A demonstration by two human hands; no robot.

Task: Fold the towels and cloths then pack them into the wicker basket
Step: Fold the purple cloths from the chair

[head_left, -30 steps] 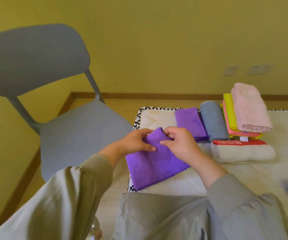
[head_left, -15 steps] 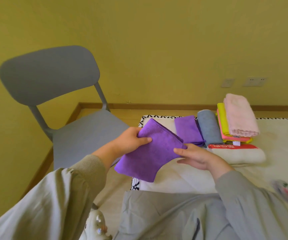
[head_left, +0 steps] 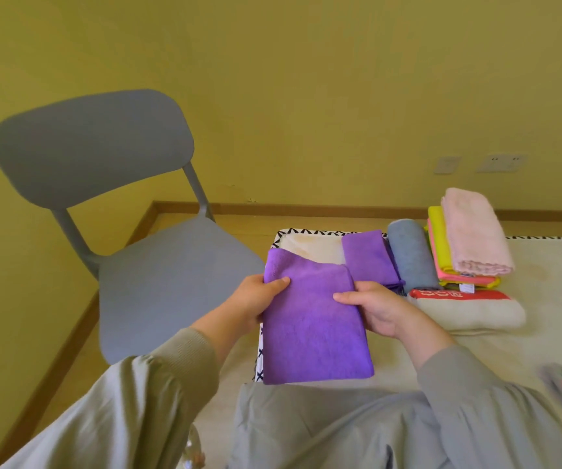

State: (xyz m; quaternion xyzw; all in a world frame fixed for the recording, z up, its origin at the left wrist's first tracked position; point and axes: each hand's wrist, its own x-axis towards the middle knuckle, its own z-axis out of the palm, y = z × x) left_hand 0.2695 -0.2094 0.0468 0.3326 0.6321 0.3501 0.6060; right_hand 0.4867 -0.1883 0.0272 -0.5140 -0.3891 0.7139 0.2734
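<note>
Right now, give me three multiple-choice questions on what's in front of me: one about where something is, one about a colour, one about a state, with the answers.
1. The pink towel lies: A in a drawer; B on top of the yellow cloth; C in a basket.
2. The held cloth is: A purple; B green; C white.
3. The held cloth is: A balled up; B folded flat; C hanging fully open.
Answers: B, it tops the stack with yellow right beneath it. A, it is purple all over. B, the left hand and right hand grip the sides of a flat, layered rectangle.
</note>
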